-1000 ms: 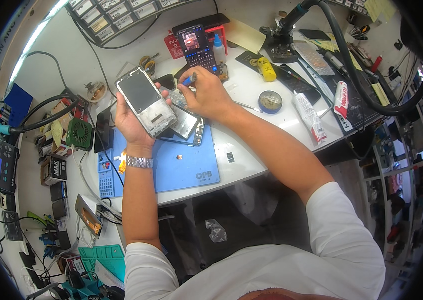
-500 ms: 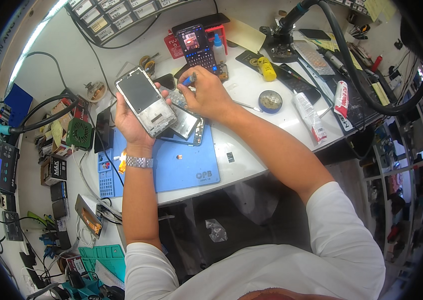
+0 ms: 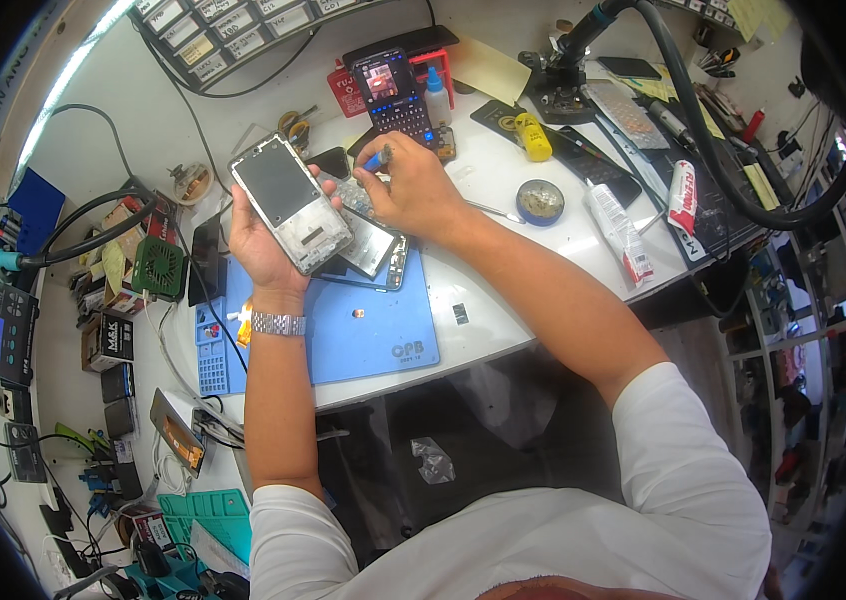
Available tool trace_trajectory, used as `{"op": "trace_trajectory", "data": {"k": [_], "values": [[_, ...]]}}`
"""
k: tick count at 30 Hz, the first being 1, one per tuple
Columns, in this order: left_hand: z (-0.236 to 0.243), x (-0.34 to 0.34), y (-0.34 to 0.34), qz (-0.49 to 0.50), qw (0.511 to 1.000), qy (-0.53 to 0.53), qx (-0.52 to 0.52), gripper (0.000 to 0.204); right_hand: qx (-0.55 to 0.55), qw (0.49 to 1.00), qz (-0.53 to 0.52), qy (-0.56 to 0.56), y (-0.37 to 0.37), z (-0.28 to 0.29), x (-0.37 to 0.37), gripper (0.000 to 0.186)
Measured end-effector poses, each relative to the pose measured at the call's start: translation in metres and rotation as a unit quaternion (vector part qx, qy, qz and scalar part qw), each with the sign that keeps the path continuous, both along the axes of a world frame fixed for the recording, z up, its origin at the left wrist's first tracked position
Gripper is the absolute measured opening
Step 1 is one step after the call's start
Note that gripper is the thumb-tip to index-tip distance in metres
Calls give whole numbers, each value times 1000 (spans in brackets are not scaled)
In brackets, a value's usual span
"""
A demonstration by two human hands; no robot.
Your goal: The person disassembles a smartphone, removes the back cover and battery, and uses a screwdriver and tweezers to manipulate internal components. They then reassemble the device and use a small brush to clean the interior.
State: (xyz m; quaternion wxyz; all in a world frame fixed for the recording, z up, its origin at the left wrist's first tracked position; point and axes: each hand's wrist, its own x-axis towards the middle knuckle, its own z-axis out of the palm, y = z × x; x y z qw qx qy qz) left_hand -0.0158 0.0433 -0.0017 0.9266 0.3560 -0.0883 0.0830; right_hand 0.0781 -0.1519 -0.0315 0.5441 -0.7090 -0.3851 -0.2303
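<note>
My left hand grips an opened phone frame with a dark rectangle and a pale metal lower section, held tilted above the blue mat. My right hand is closed round a small blue-handled tool just right of the frame, in front of an upright phone showing a keyboard on its screen. Beneath my hands lie more phone parts, including a silver-edged panel.
A blue round tin, yellow bottle and white tubes lie to the right. A microscope stand with a black hose stands behind them. A green fan unit and cables crowd the left.
</note>
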Motion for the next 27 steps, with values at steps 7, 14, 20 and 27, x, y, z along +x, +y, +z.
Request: {"op": "trace_trajectory", "data": {"k": [7, 14, 20, 27], "values": [[0, 1, 1, -1, 1000, -4, 5, 74, 1, 1000, 0, -2, 1, -1, 1, 18], [-4, 2, 5, -6, 1000, -6, 5, 75, 6, 1000, 2, -1, 1, -2, 1, 18], [-7, 3, 8, -13, 1000, -11, 3, 75, 13, 1000, 2, -5, 2, -4, 2, 18], [-4, 2, 4, -6, 1000, 1, -6, 75, 25, 1000, -5, 6, 1, -1, 1, 17]]}}
